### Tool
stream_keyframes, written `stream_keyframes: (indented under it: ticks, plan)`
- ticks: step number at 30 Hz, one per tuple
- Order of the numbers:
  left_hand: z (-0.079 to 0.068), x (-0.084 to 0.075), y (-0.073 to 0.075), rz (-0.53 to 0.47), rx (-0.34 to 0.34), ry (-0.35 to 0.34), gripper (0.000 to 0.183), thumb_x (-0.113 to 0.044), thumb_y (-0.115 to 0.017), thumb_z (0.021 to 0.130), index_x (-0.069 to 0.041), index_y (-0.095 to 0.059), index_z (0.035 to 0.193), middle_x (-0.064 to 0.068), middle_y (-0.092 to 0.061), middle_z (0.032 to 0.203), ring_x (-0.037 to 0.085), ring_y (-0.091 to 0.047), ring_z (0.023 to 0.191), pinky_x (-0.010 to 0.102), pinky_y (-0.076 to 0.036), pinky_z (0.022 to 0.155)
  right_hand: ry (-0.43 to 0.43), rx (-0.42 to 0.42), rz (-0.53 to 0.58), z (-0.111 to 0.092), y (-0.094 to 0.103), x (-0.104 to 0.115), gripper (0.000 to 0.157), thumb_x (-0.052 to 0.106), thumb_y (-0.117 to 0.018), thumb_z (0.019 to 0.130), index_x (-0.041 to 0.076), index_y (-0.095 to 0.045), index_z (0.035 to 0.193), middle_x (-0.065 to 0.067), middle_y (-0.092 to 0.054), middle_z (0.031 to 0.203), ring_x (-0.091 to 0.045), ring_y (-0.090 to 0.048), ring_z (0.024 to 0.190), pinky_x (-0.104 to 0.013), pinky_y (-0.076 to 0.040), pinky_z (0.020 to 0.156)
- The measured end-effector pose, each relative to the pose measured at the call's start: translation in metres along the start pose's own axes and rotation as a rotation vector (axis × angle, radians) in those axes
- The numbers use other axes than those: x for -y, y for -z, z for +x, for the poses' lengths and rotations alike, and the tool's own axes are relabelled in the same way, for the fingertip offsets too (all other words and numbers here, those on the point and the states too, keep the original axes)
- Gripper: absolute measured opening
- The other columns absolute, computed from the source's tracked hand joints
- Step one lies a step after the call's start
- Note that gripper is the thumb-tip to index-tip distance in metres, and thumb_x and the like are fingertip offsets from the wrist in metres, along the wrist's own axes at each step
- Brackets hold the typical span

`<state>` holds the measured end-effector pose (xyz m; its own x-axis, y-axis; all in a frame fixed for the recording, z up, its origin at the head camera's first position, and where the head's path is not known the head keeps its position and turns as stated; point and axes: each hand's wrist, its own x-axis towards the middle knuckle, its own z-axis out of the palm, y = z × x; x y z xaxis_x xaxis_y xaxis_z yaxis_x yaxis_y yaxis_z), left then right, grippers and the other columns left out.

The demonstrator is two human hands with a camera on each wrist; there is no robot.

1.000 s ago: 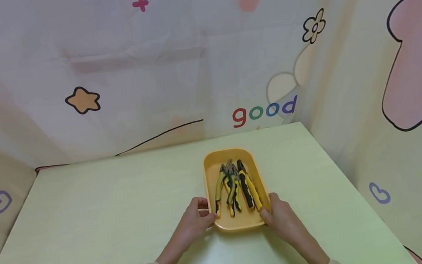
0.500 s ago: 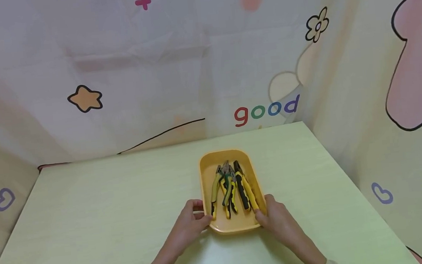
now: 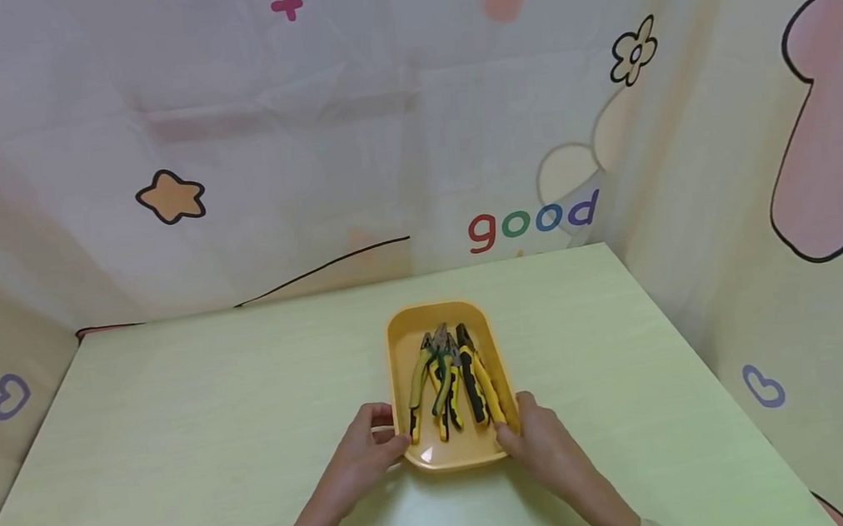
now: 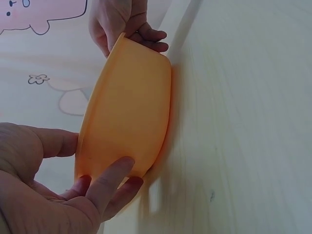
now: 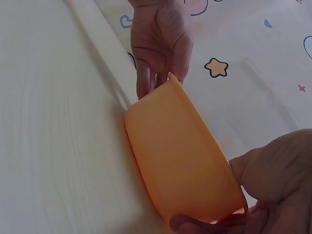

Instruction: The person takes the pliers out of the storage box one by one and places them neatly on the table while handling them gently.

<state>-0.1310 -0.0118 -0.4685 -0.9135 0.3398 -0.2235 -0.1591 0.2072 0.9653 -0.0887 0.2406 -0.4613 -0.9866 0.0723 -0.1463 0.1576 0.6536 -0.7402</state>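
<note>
A yellow plastic tray [image 3: 454,459] carries several pliers with yellow, green and black handles. A black-and-yellow pair of pliers [image 3: 473,385] lies along the tray's right side; green-handled pliers [image 3: 418,380] lie toward its left. My left hand [image 3: 369,451] grips the near left edge, thumb at the rim and fingers against the outer wall. At the near right corner my right hand [image 3: 546,444] holds the tray, its thumb over the rim and fingers under the outside. Both wrist views show the tray's outer wall close to the tabletop; whether its whole base touches cannot be told.
A pale wood-grain table [image 3: 203,432] spreads around the tray, widest to the left. Printed curtains [image 3: 292,157] stand along the back edge and both sides of the table.
Both hands have moved the tray leftward and slightly toward the person, with the pliers in it. Each hand keeps its grip. The head view has shifted slightly.
</note>
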Motion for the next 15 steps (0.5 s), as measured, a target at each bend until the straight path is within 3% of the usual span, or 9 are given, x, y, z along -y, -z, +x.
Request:
stream_keyframes:
  ticks: [15]
  plan:
    - [-0.008, 0.004, 0.012, -0.005, -0.048, 0.040, 0.042, 0.000, -0.066, 0.097, 0.010, -0.046, 0.132, 0.027, -0.054, 0.133, 0.039, -0.062, 0.118, 0.041, -0.059, 0.086, 0.046, 0.006, -0.013, -0.001, -0.012, 0.007, 0.037, 0.016, -0.065, 0.095, -0.010, -0.049, 0.117, -0.007, -0.055, 0.072, -0.015, -0.049, 0.056, -0.026, -0.039, 0.046]
